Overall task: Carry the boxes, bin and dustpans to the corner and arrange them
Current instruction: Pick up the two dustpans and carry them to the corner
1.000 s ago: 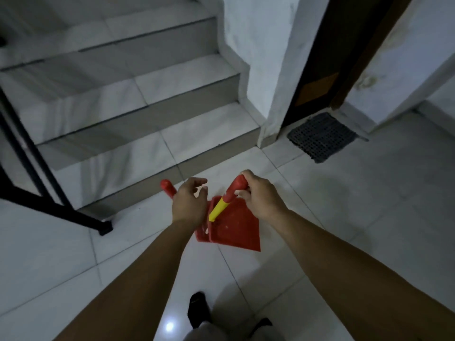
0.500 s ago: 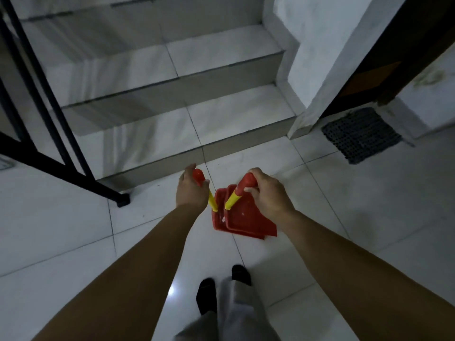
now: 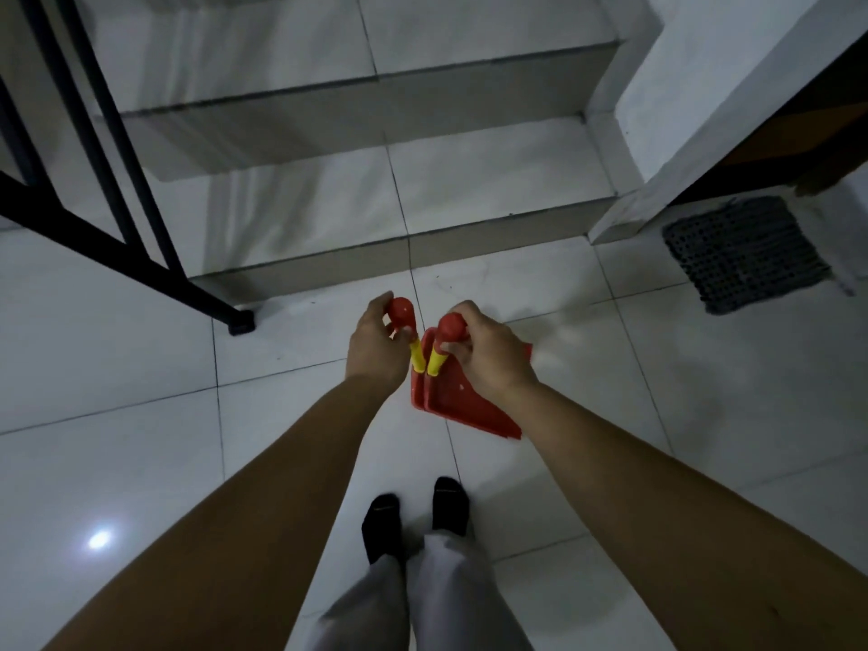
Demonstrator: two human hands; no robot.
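Fingers (image 3: 469, 352) of the person's right hand (image 3: 493, 357) are curling tightly around the red-and-yellow handle of one red plastic dustpan (image 3: 462, 399). Closed the same way, the left hand (image 3: 375, 354) is gripping the matching handle of a second red plastic dustpan (image 3: 416, 392), nested just behind the first. Both pans are hanging low over the white tiled floor (image 3: 117, 368), near the bottom grey stair step (image 3: 422, 256), ahead of the person's black-socked feet (image 3: 418, 514).
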